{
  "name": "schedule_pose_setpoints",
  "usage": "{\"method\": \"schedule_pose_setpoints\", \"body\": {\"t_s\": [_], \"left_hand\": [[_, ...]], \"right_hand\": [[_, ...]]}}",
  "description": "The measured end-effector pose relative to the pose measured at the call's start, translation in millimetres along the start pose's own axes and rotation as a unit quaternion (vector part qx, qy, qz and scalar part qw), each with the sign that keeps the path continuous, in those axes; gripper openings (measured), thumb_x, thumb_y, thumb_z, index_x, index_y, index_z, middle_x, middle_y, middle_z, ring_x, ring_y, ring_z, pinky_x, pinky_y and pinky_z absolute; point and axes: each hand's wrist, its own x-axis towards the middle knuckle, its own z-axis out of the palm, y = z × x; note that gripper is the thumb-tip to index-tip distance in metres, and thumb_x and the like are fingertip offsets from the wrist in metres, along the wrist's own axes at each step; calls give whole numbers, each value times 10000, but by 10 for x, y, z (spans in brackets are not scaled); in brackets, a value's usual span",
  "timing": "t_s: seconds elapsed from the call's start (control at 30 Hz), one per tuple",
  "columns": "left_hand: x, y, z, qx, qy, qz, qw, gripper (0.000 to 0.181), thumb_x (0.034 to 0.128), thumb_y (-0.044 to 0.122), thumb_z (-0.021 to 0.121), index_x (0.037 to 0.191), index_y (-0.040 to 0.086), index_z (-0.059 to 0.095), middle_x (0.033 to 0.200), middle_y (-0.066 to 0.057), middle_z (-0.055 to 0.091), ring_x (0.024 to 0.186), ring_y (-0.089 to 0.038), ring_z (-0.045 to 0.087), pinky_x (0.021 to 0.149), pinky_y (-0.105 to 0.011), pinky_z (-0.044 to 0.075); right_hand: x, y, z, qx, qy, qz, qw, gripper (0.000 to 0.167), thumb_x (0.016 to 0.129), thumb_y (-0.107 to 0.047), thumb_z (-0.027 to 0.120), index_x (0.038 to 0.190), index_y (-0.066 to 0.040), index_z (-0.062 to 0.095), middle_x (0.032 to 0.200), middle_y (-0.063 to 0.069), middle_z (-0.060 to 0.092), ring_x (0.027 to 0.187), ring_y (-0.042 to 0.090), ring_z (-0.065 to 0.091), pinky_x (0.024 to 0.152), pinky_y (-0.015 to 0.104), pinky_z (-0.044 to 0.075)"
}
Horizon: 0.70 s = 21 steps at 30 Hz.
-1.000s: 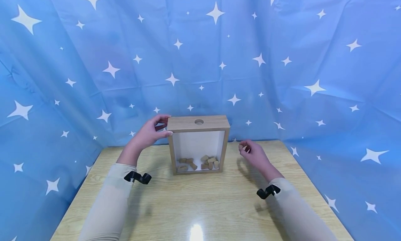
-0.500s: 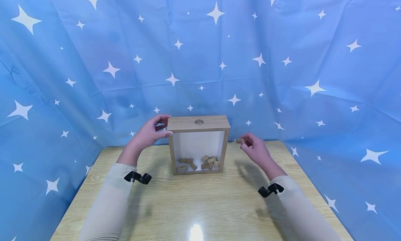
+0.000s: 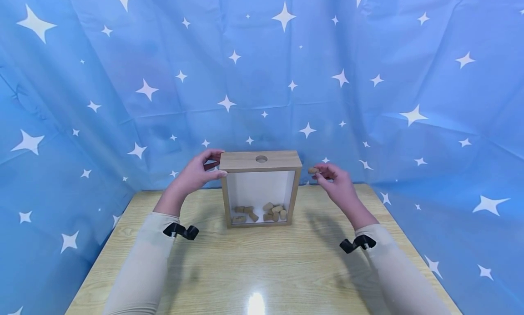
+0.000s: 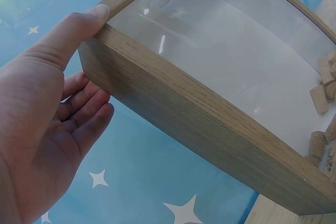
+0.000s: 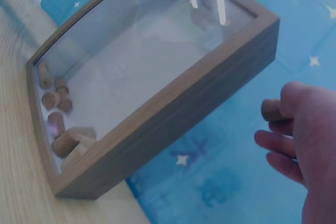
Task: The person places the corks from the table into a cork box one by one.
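Observation:
A shallow wooden shadow box (image 3: pixel 282 159) with a clear front stands upright on the table, a round hole (image 3: pixel 261 159) in its top. Several wine corks (image 4: pixel 319 99) lie along its bottom, in two loose groups. My left hand (image 3: pixel 192 176) grips the box's upper left corner, thumb on the front edge and fingers behind. To the right of the box, raised off the table, my right hand (image 3: pixel 337 184) pinches a single cork (image 3: pixel 313 170) between thumb and fingers. In the right wrist view that cork (image 5: pixel 271 110) pokes out past the thumb, apart from the box.
The box rests near the back edge of a light wood table (image 3: pixel 254 260). A blue curtain (image 3: pixel 262 78) with white stars hangs behind and on both sides. Each sleeved wrist carries a black camera mount (image 3: pixel 181 231).
My right hand has risen with the cork, from low beside the box to about the height of its top. The left hand and the box have stayed put.

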Motion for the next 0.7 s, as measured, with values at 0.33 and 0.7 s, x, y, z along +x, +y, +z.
{"method": "schedule_pose_setpoints", "body": {"t_s": [0.33, 0.7], "left_hand": [[-6, 11, 6, -51, 19, -31, 10000, 737, 1003, 238, 869, 1625, 101, 500, 1551, -179, 518, 1541, -432, 458, 1269, -637, 389], [-1, 13, 6, -16, 15, -7, 10000, 738, 1005, 221, 866, 1630, 93, 495, 1543, -189, 528, 1535, -438, 469, 1256, -619, 417]], "right_hand": [[181, -285, -108, 411, 499, -268, 9975, 188, 1062, -77, 760, 1247, -54, 783, 995, 198, 776, 922, 98, 703, 652, 192, 510], [346, -650, -88, 589, 913, -520, 9927, 167, 1036, -109, 810, 1199, -75, 796, 987, 108, 780, 925, 111, 703, 785, 202, 552]]}}
